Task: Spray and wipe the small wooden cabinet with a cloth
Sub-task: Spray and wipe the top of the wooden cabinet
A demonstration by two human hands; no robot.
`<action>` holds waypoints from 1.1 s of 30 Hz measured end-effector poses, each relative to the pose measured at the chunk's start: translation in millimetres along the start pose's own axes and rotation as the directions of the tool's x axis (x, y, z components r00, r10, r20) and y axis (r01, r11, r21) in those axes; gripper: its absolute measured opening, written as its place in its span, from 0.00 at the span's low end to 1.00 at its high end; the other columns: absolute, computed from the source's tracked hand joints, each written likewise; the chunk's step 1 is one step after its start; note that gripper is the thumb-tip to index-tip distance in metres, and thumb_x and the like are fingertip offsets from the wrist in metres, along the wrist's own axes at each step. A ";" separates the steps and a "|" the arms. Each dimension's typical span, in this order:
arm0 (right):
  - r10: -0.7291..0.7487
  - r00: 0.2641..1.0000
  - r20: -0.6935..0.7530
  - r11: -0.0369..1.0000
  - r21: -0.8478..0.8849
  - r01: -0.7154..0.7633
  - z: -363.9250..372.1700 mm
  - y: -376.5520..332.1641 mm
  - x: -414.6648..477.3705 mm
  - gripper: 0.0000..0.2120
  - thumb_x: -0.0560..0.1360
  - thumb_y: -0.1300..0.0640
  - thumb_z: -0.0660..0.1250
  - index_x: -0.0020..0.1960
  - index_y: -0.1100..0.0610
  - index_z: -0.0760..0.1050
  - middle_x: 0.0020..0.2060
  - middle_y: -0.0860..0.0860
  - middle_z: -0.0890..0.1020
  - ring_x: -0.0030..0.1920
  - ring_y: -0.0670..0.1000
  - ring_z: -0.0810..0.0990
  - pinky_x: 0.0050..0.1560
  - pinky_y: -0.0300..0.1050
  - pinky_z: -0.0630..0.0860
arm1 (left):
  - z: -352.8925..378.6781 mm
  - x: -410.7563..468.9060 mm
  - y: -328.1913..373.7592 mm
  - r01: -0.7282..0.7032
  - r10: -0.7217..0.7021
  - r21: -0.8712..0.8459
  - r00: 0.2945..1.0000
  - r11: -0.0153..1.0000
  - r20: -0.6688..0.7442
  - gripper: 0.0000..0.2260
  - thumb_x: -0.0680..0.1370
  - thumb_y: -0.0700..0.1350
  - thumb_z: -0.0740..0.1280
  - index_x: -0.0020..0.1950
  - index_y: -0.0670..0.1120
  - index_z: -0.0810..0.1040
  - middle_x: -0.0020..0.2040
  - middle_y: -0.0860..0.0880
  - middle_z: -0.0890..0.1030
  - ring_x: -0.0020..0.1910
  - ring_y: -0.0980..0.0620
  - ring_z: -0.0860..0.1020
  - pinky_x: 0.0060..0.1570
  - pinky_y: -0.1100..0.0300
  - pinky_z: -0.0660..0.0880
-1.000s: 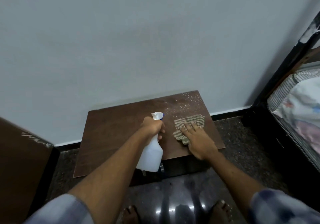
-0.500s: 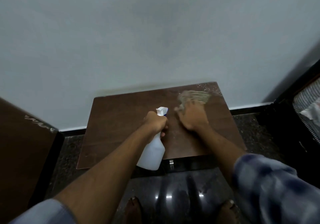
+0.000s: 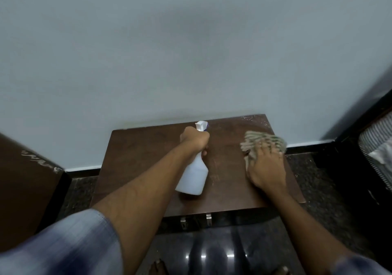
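Note:
The small dark wooden cabinet point(image 3: 144, 153) stands against the pale wall, seen from above. My left hand point(image 3: 194, 140) grips the neck of a white spray bottle point(image 3: 194, 176) held over the middle of the top, nozzle toward the wall. My right hand point(image 3: 265, 168) presses a green-and-beige striped cloth point(image 3: 263, 143) flat on the top near its right edge. Fine spray droplets speckle the far right corner. Part of the cloth is hidden under my fingers.
A brown furniture panel point(image 3: 27, 181) stands at the left. At the right is a dark bed frame point(image 3: 352, 164) with striped bedding point(image 3: 377, 147). The floor point(image 3: 212, 251) is dark and glossy, with my bare toes at the bottom edge. Two metal handles point(image 3: 196, 219) show on the cabinet front.
My right hand slid the cloth from the back middle-right of the top to its right edge. The left hand with the bottle moved slightly toward the wall.

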State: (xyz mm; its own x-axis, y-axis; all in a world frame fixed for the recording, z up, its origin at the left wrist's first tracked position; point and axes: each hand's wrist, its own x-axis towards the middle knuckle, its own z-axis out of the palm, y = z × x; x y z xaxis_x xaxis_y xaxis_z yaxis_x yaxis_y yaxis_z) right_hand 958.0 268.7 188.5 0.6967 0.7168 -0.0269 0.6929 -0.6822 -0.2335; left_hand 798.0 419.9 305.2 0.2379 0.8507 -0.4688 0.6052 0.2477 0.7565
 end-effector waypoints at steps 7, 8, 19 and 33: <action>-0.195 0.974 0.114 0.965 0.202 0.169 -8.9 -76.8 58.1 0.29 0.79 0.45 0.56 0.77 0.54 0.62 0.75 0.56 0.66 0.75 0.61 0.62 0.76 0.57 0.58 | -3.5 4.1 -3.8 0.028 -0.028 -0.019 1.000 0.999 0.002 0.09 0.75 0.39 0.66 0.52 0.38 0.81 0.46 0.41 0.87 0.23 0.47 0.78 0.31 0.60 0.76; -0.021 0.996 0.084 0.986 0.167 0.007 -11.1 -81.4 70.0 0.29 0.79 0.45 0.55 0.77 0.56 0.61 0.75 0.58 0.65 0.75 0.63 0.62 0.76 0.59 0.56 | -3.6 3.5 -6.2 0.037 -0.037 -0.025 0.999 0.999 0.002 0.09 0.75 0.39 0.66 0.52 0.38 0.82 0.46 0.41 0.87 0.23 0.46 0.78 0.32 0.59 0.77; -0.357 0.930 0.088 0.934 0.056 0.353 1.7 -91.0 65.9 0.30 0.79 0.49 0.55 0.79 0.58 0.59 0.79 0.54 0.58 0.78 0.60 0.56 0.77 0.56 0.53 | -10.6 0.4 -24.2 0.045 -0.040 -0.047 0.996 0.998 0.086 0.10 0.73 0.37 0.67 0.53 0.37 0.82 0.46 0.40 0.87 0.24 0.46 0.76 0.33 0.55 0.76; 0.285 0.958 -0.037 0.945 0.179 -0.274 -9.0 15.0 35.1 0.29 0.74 0.55 0.58 0.75 0.60 0.64 0.74 0.60 0.67 0.73 0.63 0.63 0.75 0.61 0.57 | 40.8 -9.2 36.5 -0.001 0.016 -0.053 0.962 0.999 0.272 0.11 0.75 0.36 0.65 0.54 0.36 0.82 0.45 0.40 0.87 0.25 0.48 0.75 0.31 0.59 0.75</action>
State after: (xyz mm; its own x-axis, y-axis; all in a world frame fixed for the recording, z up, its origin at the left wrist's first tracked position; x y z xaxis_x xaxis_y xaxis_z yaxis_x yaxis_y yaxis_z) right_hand 994.5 282.4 192.8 0.8717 0.4869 -0.0562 0.4305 -0.8154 -0.3870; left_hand 849.0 402.2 318.5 0.4449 0.6963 -0.5632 0.5640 0.2707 0.7801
